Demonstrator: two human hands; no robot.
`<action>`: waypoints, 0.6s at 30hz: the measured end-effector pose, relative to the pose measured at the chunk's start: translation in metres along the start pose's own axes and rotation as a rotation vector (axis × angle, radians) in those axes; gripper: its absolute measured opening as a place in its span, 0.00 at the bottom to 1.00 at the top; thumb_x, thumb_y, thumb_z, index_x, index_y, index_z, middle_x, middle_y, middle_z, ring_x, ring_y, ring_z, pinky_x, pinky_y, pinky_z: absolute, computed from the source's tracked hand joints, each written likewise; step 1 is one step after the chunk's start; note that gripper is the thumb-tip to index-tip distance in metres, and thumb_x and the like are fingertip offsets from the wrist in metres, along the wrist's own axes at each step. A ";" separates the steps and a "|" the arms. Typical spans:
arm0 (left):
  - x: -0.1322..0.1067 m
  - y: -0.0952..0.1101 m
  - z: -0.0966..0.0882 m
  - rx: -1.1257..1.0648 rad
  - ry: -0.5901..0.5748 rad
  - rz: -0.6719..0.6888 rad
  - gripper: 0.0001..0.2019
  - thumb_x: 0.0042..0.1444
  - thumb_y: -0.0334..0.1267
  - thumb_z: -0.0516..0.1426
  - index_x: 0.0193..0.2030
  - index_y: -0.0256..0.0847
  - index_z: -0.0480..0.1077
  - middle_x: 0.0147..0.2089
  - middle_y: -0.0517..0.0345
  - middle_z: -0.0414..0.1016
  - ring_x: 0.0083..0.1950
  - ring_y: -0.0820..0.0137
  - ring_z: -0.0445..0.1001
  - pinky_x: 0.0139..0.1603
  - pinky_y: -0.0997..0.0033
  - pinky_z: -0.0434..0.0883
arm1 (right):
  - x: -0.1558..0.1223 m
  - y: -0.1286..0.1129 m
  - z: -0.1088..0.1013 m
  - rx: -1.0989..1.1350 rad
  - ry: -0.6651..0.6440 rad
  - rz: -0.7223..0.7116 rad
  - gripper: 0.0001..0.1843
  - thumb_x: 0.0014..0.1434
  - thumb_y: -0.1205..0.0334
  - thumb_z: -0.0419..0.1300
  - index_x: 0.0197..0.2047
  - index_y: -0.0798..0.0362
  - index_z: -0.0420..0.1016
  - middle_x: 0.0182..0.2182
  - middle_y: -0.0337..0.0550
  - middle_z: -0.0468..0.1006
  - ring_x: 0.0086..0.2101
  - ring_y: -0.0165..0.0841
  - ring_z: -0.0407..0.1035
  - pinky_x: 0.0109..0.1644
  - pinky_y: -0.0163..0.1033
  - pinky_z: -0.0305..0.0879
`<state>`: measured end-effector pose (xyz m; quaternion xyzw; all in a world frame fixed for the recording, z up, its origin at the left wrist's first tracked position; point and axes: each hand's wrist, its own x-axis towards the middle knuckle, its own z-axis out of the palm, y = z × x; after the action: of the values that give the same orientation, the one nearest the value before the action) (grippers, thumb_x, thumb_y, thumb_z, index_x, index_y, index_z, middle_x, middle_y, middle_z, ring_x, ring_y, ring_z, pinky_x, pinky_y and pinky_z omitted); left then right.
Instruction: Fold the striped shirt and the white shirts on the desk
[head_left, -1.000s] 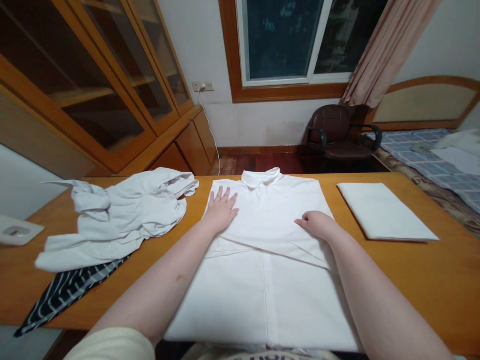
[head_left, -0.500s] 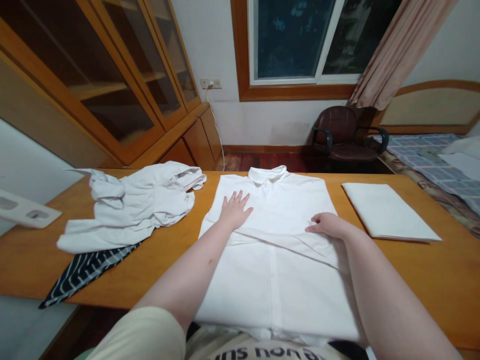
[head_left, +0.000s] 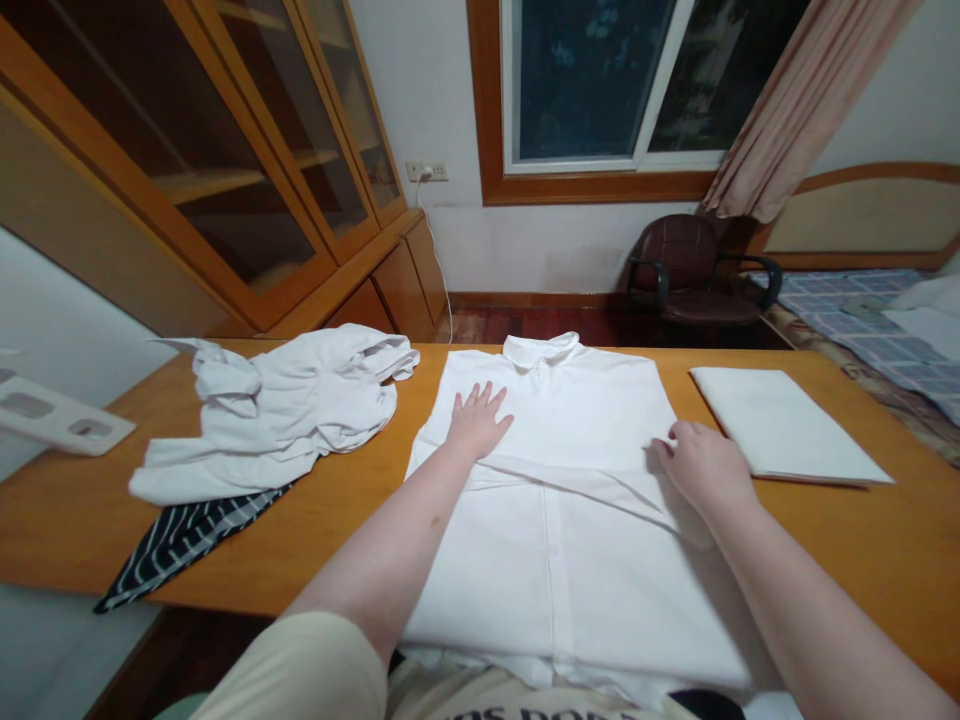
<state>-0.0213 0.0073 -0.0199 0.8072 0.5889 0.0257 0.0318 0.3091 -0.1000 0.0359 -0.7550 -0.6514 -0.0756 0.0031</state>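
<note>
A white collared shirt (head_left: 615,590) lies on the wooden table in front of me, its collar at the far side and its lower end by my body. One sleeve (head_left: 585,482) is laid across its middle. My left hand (head_left: 480,425) rests flat on the shirt's upper left part, fingers spread. At the shirt's right edge my right hand (head_left: 705,460) is closed, thumb and fingers pinching a bit of the white fabric at the sleeve's end. How much cloth is in the pinch is hard to see.
Left on the table (head_left: 360,540) lies a crumpled white garment (head_left: 285,410) over a black striped cloth (head_left: 187,540). A white plastic piece with slots (head_left: 64,420) is at the far left. To the right is a folded white cloth (head_left: 787,425). Behind stands a chair (head_left: 679,265).
My right hand has moved right, towards the shirt's edge, drawing the sleeve's end along. My left hand stays flat on the shirt. The view has shifted slightly.
</note>
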 end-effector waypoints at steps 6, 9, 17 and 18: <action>0.005 0.002 -0.001 0.015 -0.011 0.004 0.32 0.61 0.58 0.40 0.70 0.51 0.45 0.73 0.55 0.42 0.72 0.56 0.40 0.67 0.41 0.42 | 0.028 -0.097 -0.019 0.307 0.046 -0.360 0.24 0.62 0.50 0.51 0.55 0.57 0.69 0.59 0.57 0.66 0.58 0.43 0.60 0.60 0.48 0.53; 0.007 0.002 -0.002 0.006 -0.007 0.011 0.32 0.61 0.58 0.41 0.70 0.52 0.46 0.73 0.55 0.42 0.72 0.56 0.40 0.67 0.42 0.42 | 0.031 -0.141 -0.002 0.321 -0.120 -0.399 0.34 0.62 0.46 0.51 0.64 0.60 0.59 0.65 0.60 0.54 0.63 0.48 0.50 0.63 0.54 0.45; 0.007 0.001 -0.003 -0.027 -0.009 0.002 0.31 0.61 0.58 0.42 0.70 0.53 0.46 0.73 0.56 0.42 0.73 0.58 0.39 0.68 0.44 0.40 | -0.013 -0.131 0.030 0.294 -0.206 -0.443 0.37 0.63 0.40 0.42 0.70 0.50 0.47 0.69 0.48 0.45 0.66 0.46 0.38 0.66 0.59 0.34; 0.007 0.001 -0.004 -0.030 -0.015 -0.004 0.31 0.61 0.58 0.42 0.70 0.53 0.46 0.73 0.57 0.42 0.73 0.58 0.39 0.68 0.44 0.40 | -0.019 -0.121 0.031 0.281 -0.197 -0.430 0.37 0.63 0.40 0.42 0.70 0.50 0.47 0.68 0.48 0.45 0.66 0.46 0.39 0.65 0.60 0.34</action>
<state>-0.0183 0.0136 -0.0160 0.8057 0.5897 0.0285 0.0482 0.1903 -0.0972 -0.0079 -0.5952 -0.7979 0.0907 0.0284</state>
